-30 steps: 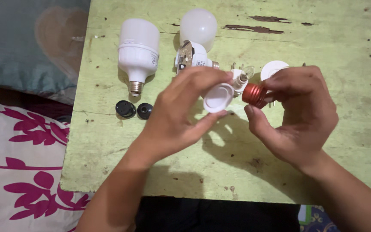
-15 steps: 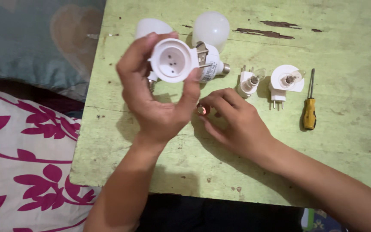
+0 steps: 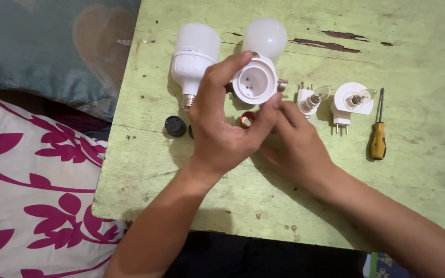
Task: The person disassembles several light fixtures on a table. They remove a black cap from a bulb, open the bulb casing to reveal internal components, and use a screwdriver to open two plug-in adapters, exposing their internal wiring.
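- My left hand pinches a round white plastic socket above the table's centre; right hand half-curled beneath, fingertips touching it.
- Bare worn green table lies open at 4 o'clock; screwdriver at 3.

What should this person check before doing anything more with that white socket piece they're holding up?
1. Left hand grips the white socket piece firmly: ok.
2. Socket's open face turned to the camera, holes visible: ok.
3. Right hand holds something: cannot tell, fingers curl behind the left.
4. Small red part in reach on the table: ok.
5. Screwdriver lies free at right: ok.
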